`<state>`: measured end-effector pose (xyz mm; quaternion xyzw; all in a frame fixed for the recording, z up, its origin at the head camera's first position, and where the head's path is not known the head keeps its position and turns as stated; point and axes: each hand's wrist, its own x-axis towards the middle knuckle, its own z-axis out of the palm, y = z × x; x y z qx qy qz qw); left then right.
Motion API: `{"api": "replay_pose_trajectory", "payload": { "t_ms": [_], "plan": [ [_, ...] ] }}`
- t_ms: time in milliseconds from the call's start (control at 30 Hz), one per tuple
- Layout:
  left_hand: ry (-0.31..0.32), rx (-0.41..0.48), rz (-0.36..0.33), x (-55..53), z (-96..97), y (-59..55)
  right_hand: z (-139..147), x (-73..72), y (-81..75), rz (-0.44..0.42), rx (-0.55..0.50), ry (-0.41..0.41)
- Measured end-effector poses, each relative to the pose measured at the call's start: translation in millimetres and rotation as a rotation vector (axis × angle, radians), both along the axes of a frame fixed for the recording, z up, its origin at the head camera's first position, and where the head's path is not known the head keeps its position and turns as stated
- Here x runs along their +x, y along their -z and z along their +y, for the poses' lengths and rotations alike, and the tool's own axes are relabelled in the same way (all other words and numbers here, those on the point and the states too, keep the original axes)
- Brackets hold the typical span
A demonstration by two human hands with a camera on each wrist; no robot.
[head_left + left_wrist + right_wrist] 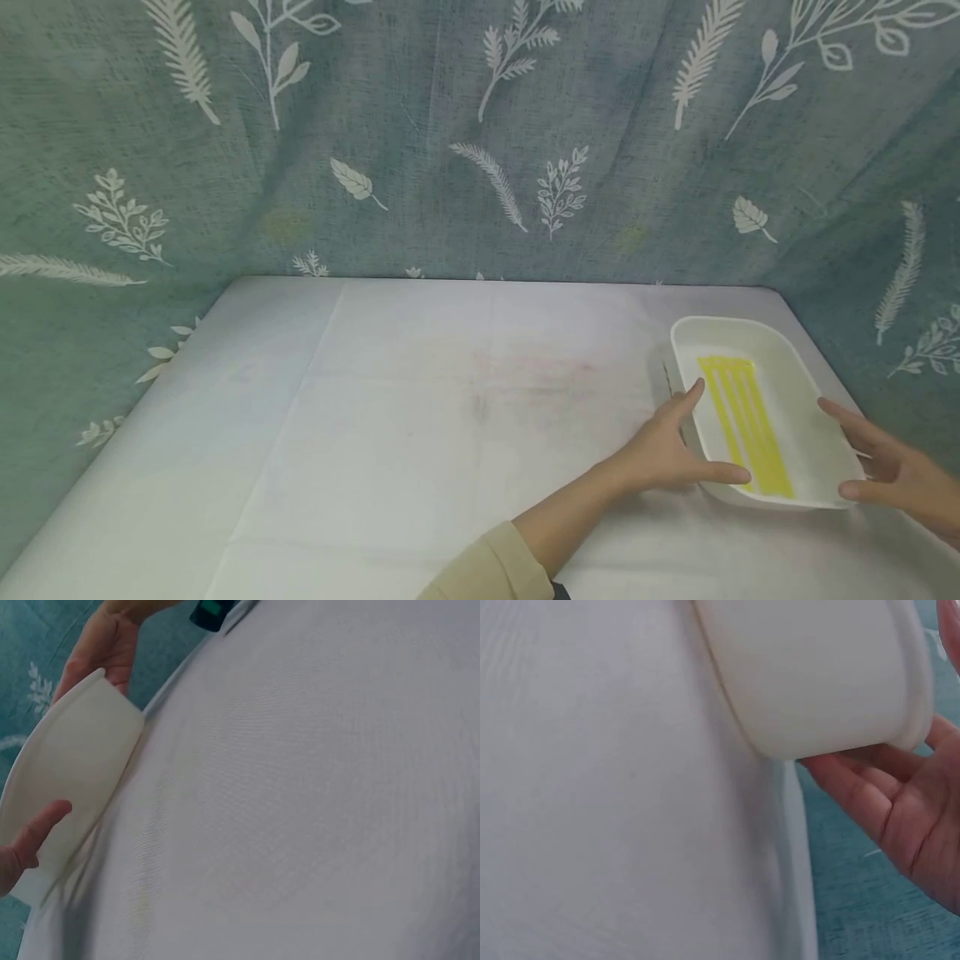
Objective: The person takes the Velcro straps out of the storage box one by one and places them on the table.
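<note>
A white rectangular tray (806,442) with rounded corners and bright yellow stripes (746,425) across its floor sits at the right of the table. On its left side, my left hand (663,450) is spread, index finger up by the left rim and thumb straight over the near corner. One straight finger (41,829) lies against the tray's outer wall in the left wrist view. From the right, my right hand (900,479) touches the rim with thumb and index finger apart. In the right wrist view its extended fingers (855,791) reach below the tray's end.
A white cloth (360,433) with faint reddish and grey stains covers the table. Behind and beside it hangs a blue-green curtain (420,108) printed with white leaves. The tray stands near the table's right edge (817,342).
</note>
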<state>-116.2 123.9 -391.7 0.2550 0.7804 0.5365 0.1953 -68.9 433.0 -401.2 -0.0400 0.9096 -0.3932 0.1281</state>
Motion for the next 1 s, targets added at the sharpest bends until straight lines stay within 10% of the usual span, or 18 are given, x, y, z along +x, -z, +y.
{"api": "replay_pose_trajectory", "payload": {
  "t_ms": [333,1000],
  "plan": [
    [-0.085,0.004,-0.033,-0.6,-1.2,12.5,3,-3.9,10.7,0.032,-0.053,-0.062],
    [-0.068,0.043,-0.032,-4.5,-19.6,18.6,-9,-7.1,15.7,-0.031,-0.145,0.001]
  ]
}}
